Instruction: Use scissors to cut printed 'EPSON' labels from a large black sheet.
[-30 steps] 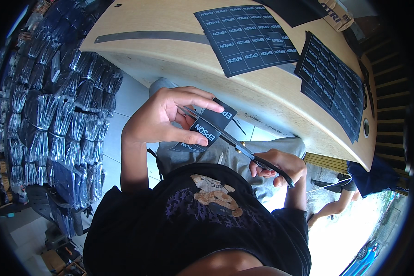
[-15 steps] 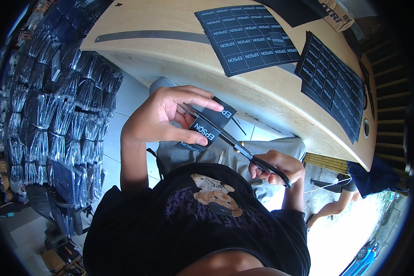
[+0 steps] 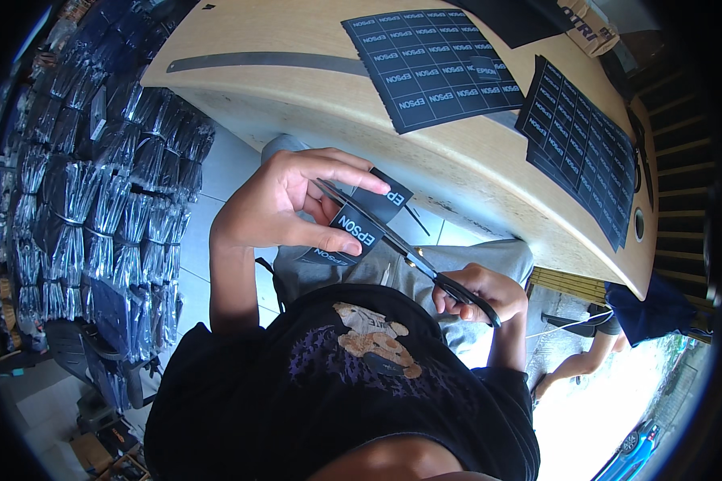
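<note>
Overlapping a ruler point(image 3: 269, 60), a black sheet point(image 3: 427, 70) lies beyond the left hand point(image 3: 271, 200) pinching labels point(image 3: 358, 229) and right hand point(image 3: 496, 290) gripping scissors point(image 3: 426, 267).

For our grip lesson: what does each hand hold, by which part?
Left hand: flat black printed material, near its edges. Right hand: dark metal scissors, by their handles.

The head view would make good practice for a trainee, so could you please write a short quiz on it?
1. What does the left hand hold?
2. Which hand grips the scissors?
A) left
B) right
C) both
3. True or false: the long flat metal strip lies on the wooden table.

Key:
1. A dark printed piece, held between thumb and fingers.
2. B, the right hand.
3. True.
</note>
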Motion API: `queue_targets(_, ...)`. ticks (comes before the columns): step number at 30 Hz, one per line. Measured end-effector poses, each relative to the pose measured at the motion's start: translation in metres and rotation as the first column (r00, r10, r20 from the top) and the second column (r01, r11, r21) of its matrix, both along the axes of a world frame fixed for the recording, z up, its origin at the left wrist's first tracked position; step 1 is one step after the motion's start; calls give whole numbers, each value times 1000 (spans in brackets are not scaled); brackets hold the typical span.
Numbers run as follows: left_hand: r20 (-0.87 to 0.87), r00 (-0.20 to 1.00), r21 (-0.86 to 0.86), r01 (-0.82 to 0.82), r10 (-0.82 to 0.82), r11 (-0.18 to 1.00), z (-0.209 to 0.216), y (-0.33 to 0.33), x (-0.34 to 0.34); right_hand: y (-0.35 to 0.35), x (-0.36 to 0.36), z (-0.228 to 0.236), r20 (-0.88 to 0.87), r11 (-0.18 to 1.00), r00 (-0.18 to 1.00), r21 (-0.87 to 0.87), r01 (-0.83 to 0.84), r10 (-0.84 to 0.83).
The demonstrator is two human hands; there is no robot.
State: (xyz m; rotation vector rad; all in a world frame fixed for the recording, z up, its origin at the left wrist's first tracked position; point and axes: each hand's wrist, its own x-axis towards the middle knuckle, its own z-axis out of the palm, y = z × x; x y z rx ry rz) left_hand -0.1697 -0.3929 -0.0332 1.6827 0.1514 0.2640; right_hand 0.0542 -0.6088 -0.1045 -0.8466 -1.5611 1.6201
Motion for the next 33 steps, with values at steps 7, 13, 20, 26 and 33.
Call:
queue_targets(7,-3,1000,7,14,-14,1000,0,1,0,-2,-1,0,10,1000,1000,-18,10,-10)
queue_targets(13,28,1000,10,10,-10,1000,0,0,0,-3,-3,1,12,999,1000,-27,23,-23)
queue_targets(20,-7,1000,34,-7,7,999,7,7,5,-22,3,-3,-17,993,993,-19,116,-117)
queue_targets(26,192,981,94,-49,30,994,10,32,71,-60,6,-4,-90,932,936,-167,323,-340)
queue_targets(33,98,990,318,-124,97,940,-4,79,195,-82,-12,-8,-267,767,721,-288,574,-639)
